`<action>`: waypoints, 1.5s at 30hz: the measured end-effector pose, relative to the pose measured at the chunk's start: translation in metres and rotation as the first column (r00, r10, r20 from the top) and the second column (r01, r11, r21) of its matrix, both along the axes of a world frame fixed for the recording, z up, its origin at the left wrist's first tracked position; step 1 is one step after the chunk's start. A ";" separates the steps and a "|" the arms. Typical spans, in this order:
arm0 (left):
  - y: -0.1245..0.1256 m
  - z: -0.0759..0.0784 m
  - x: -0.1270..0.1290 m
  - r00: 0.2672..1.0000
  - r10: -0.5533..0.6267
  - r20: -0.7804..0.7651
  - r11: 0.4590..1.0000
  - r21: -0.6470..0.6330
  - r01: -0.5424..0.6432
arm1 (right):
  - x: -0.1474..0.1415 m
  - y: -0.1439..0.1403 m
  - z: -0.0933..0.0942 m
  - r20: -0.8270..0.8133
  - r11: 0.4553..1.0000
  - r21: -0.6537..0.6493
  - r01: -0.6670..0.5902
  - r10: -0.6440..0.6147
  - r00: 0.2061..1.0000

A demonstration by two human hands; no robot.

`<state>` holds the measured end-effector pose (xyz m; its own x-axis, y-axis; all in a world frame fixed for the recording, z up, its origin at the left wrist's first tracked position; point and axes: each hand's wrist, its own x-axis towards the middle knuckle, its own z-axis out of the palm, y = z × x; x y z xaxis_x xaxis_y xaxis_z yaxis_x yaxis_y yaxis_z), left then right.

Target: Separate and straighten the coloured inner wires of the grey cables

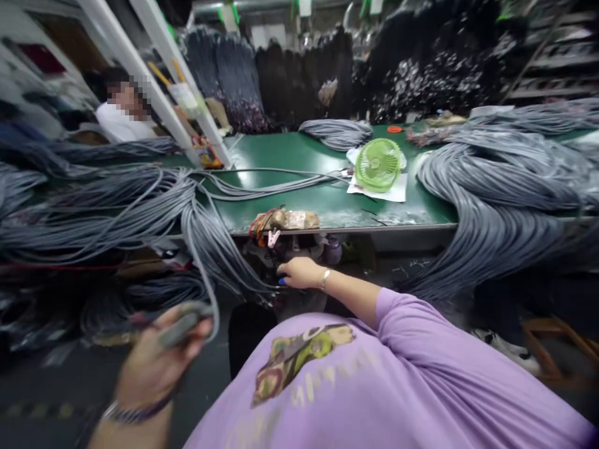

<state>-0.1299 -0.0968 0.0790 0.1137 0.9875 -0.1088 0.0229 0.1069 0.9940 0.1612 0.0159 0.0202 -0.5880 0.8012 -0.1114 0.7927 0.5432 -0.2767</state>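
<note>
My left hand (159, 352) is at the lower left, blurred, its fingers closed round the end of a grey cable (214, 312). That cable loops up from the hand towards the large cable bundle (187, 199) draped over the table's front edge. A grey, thicker piece shows between thumb and fingers, too smeared to make out. My right hand (302, 272) is in front of the table edge with fingers curled. A small blue spot (281, 281) shows at its fingertips; what they hold is hidden. Just above it, a pinkish-white clip (273, 238) hangs beside a wrapped brown block (297, 219) with coloured wires.
The green table (262, 153) runs across the view. On it lie a green fan (378, 164) on white paper (395, 189), a coiled cable bundle (336, 133) and a big cable heap (505, 168) at right. White posts (182, 93) rise at left, with a person (124, 112) beyond.
</note>
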 end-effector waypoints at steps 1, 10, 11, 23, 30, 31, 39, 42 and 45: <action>0.005 -0.005 0.028 0.991 -0.029 0.129 0.997 -0.065 0.038 | 0.001 -0.003 0.006 -0.068 1.000 0.022 -0.007 0.008 0.998; 0.058 -0.039 0.147 0.807 -0.166 0.567 0.952 -0.120 0.280 | 0.053 -0.032 0.003 -0.662 0.962 -0.221 0.161 -0.269 0.699; 0.059 -0.042 0.149 0.819 -0.148 0.555 0.951 -0.146 0.271 | 0.056 -0.034 0.003 -0.702 0.954 -0.256 0.159 -0.296 0.648; 0.073 -0.064 0.150 0.981 -0.135 0.139 0.963 -0.214 0.162 | 0.014 -0.006 0.006 -0.745 0.933 -0.357 0.039 -0.310 0.590; 0.077 -0.067 0.128 0.945 -0.074 0.317 0.933 -0.313 0.178 | 0.004 0.008 -0.013 -0.785 0.802 -0.573 -0.168 -0.479 0.393; 0.079 -0.068 0.126 0.935 -0.075 0.345 0.920 -0.338 0.199 | 0.005 0.009 -0.014 -0.784 0.781 -0.590 -0.207 -0.492 0.379; 0.083 -0.072 0.123 0.983 -0.083 0.163 0.964 -0.235 0.121 | 0.001 0.019 -0.010 -0.745 0.725 -0.653 -0.219 -0.562 0.360; 0.084 -0.071 0.122 0.998 -0.064 0.028 0.990 -0.127 0.067 | -0.002 0.024 -0.010 -0.754 0.755 -0.635 -0.166 -0.559 0.345; 0.085 -0.071 0.122 0.998 -0.039 -0.043 0.992 -0.119 0.034 | -0.006 0.025 -0.013 -0.746 0.760 -0.640 -0.113 -0.579 0.330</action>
<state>-0.0082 -0.0115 0.0076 0.1420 0.9627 -0.2303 0.0734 0.2218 0.9723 0.1549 0.0408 0.0073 -0.3890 0.9163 -0.0951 -0.0597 -0.1281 -0.9900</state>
